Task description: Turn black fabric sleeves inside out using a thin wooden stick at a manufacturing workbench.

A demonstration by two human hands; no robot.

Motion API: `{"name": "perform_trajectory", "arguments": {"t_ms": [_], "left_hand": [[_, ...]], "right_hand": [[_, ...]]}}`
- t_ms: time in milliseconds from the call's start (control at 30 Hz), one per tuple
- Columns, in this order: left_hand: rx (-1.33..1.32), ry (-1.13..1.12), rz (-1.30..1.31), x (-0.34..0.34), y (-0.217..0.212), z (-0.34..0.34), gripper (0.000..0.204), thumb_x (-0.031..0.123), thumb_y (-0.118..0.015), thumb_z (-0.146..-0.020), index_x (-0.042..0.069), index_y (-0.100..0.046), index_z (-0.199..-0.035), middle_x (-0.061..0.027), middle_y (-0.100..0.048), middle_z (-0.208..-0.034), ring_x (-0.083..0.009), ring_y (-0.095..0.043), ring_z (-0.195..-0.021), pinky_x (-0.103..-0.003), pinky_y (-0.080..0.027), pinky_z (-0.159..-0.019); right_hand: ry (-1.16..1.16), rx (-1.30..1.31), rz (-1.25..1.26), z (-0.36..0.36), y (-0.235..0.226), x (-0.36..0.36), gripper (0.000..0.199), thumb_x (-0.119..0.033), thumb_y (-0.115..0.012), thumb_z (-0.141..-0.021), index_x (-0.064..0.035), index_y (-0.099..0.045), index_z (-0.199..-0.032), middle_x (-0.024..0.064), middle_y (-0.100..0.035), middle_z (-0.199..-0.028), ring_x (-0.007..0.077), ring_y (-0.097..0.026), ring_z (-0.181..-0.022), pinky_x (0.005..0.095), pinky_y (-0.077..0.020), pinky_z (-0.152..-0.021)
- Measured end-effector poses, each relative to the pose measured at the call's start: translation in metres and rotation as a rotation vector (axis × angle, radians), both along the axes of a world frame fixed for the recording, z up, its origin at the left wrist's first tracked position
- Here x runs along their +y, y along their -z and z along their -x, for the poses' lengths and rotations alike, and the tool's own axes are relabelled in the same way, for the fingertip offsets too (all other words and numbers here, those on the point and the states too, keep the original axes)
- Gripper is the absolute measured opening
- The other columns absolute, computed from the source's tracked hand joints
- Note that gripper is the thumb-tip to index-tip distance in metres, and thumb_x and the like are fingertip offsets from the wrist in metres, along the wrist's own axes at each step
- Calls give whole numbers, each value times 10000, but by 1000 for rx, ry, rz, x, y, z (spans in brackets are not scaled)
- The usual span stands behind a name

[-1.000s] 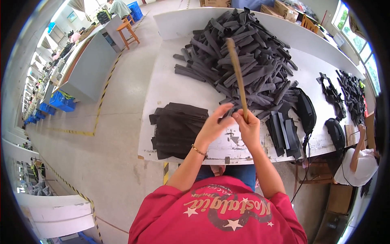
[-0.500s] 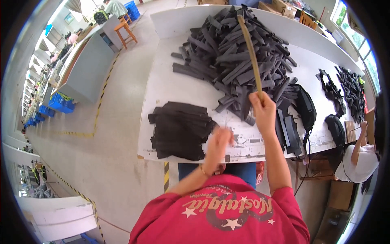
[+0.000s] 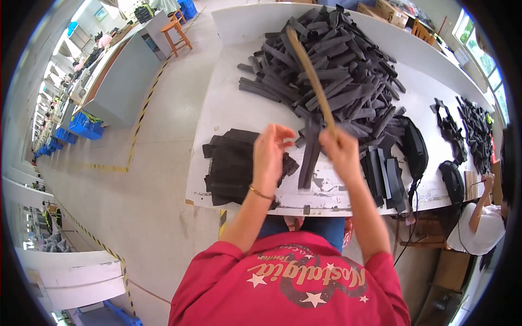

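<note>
My right hand (image 3: pixel 340 152) is wrapped round the lower end of a long wooden stick (image 3: pixel 312 73), which slants up to the left over a large heap of dark grey fabric strips (image 3: pixel 348 81). Beside the stick's lower end, one dark strip (image 3: pixel 309 157) hangs out of the heap toward the table's front edge. My left hand (image 3: pixel 269 155) is raised to the left of that strip, its fingers loosely bent and apart with nothing visible in them. Behind and below it lies a stack of black fabric pieces (image 3: pixel 231 168), partly covered by the hand and wrist.
The white table (image 3: pixel 217 114) has a low back wall. On its right are flat dark pieces (image 3: pixel 383 174), a black padded pouch (image 3: pixel 413 144) with a cord and another dark heap (image 3: pixel 478 130). A co-worker (image 3: pixel 478 225) sits at the right. A wooden stool (image 3: pixel 176 37) stands far left.
My left hand has risen from the table's front edge, beside the black stack. The stick's top has swung left, and one strip has come out of the heap toward me.
</note>
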State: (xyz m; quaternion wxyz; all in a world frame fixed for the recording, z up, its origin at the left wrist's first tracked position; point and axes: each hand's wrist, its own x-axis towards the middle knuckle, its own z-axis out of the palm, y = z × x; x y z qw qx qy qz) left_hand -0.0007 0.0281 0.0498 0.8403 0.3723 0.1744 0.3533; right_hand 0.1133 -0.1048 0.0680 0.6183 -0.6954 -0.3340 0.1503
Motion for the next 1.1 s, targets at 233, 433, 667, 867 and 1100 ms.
{"name": "perform_trajectory", "arguments": {"t_ms": [233,433,667,867,1100], "left_hand": [[530,28,-990,82,7,20,137,150,-633,-850,30,-666,-906,-43,-649,-839,-137,-578,-753,-258,-482,-658],[655,240,-1585,135,68,-32,170,180,-688,-738,93,-707,-884,-85,-665,-895,-281,-577,-916,-390,-492,-790],[900,709,-1724,167,111,-47,147,239,-716,-672,109,-696,-737,-118,-636,-885,-300,-548,-967,-381,-377,-944],[1003,791,-1519,153,91,-48,178,228,-706,-711,65,-692,-780,-117,-642,-886,-313,-579,-916,-371,-443,-868],[725,518,-1273,146,42,-37,177,179,-708,-715,28,-689,-806,-135,-642,-879,-278,-601,-835,-362,-477,-760]], "right_hand": [[232,51,-303,-121,-77,56,287,-262,-520,-949,-21,-524,-1104,-54,-401,-588,29,-349,-449,205,-285,-394],[124,62,44,-56,25,4,231,-225,-506,-951,-18,-596,-999,-35,-427,-625,45,-378,-557,219,-323,-490],[-25,8,369,-16,56,-75,236,-203,-542,-931,10,-627,-986,26,-455,-635,89,-415,-616,259,-358,-554],[-65,62,511,-13,56,-105,237,-199,-564,-916,14,-624,-1001,40,-525,-671,92,-459,-643,265,-388,-586],[-136,-4,414,3,55,-106,237,-200,-565,-914,21,-612,-988,135,-622,-729,160,-550,-651,307,-446,-632]]}}
